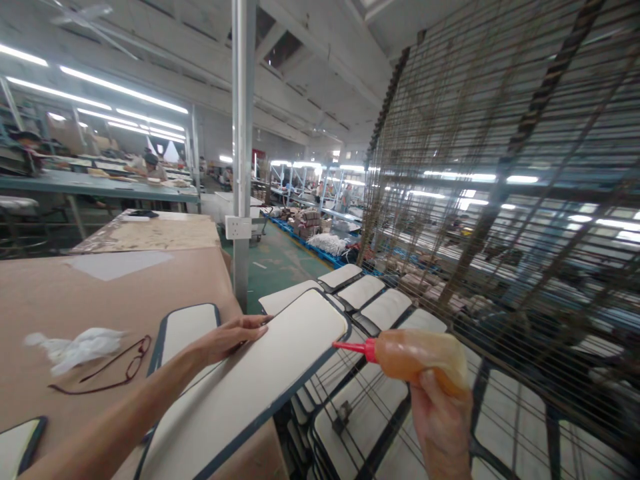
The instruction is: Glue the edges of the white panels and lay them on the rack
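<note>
Right hand (436, 403) wrapped round bottle (420, 357), nozzle (354, 347) pointing left at right edge of panel (270, 367), long axis near-left to far-right; left hand (231, 340) at left edge, grip unclear.

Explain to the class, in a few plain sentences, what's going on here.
A person's left hand holds a pale, dark-edged panel at its side. The right hand holds a bottle sideways, its red nozzle pointing at the panel's edge; whether the tip touches is unclear. Glasses lie on the table at left; more panels lie at right.
</note>
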### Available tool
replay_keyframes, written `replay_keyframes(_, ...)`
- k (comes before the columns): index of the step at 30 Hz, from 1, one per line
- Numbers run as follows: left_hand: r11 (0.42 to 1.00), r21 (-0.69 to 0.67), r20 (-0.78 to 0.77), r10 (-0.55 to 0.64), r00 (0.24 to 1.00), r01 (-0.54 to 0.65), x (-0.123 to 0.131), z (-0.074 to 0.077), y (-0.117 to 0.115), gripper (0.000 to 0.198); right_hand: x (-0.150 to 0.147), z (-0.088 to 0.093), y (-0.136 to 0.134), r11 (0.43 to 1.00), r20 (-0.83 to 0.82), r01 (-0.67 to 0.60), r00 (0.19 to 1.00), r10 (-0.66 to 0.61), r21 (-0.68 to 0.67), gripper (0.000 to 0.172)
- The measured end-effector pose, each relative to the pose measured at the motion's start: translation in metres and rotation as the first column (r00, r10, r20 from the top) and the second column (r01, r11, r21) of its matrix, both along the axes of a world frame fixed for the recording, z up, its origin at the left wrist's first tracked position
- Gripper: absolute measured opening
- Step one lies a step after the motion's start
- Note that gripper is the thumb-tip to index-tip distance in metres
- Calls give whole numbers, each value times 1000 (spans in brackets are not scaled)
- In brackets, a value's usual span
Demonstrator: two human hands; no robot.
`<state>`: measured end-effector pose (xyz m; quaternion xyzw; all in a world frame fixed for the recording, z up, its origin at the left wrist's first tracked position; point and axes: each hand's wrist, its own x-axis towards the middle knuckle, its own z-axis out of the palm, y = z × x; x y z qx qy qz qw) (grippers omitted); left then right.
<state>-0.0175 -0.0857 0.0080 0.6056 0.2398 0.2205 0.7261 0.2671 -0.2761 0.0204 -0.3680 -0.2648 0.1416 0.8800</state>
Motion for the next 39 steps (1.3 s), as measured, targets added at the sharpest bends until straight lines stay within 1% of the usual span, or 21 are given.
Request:
replay_keyframes(2, 1000, -9, 4, 0, 1000, 0, 3, -2, -1, 43, 1, -1, 0, 1000, 0, -4, 1000, 4, -3, 45)
replay_keyframes(4, 1000, -17, 0, 26, 1000, -26, 5, -3, -2, 47, 2, -3, -1, 1000, 8, -3, 1000, 3, -6, 46)
replay_keyframes(8, 998, -38, 6, 54, 999, -54, 11, -4, -4, 51, 4, -6, -2, 1000, 19, -3, 1000, 4, -20, 48)
replay_keyframes(12, 997, -42, 6, 65, 998, -65, 17, 0, -9, 49, 4, -9, -3, 999, 16, -29, 999, 29, -19, 51)
replay_keyframes(20, 999, -29, 37, 39, 999, -38, 29, 4, -13, 47, 3, -8, -8, 998, 45, -53, 997, 55, -27, 47)
replay_keyframes(24, 998, -16, 38, 55, 998, -55, 37, 7, -17, 47, 4, -8, -12, 998, 54, -54, 997, 56, -37, 47)
replay_keyframes(28, 997, -13, 36, 79, 996, -79, 45, 11, -21, 45, 5, -9, -16, 995, 56, -95, 994, 97, -28, 47)
replay_keyframes(34, 994, -38, 32, 106, 994, -105, 54, 17, -29, 48, 7, -10, -24, 995, 78, -88, 993, 91, -45, 47)
replay_keyframes(39, 989, -65, 32, 137, 990, -135, 57, 22, -37, 50, 6, -12, -30, 991, 61, -123, 990, 127, -60, 48)
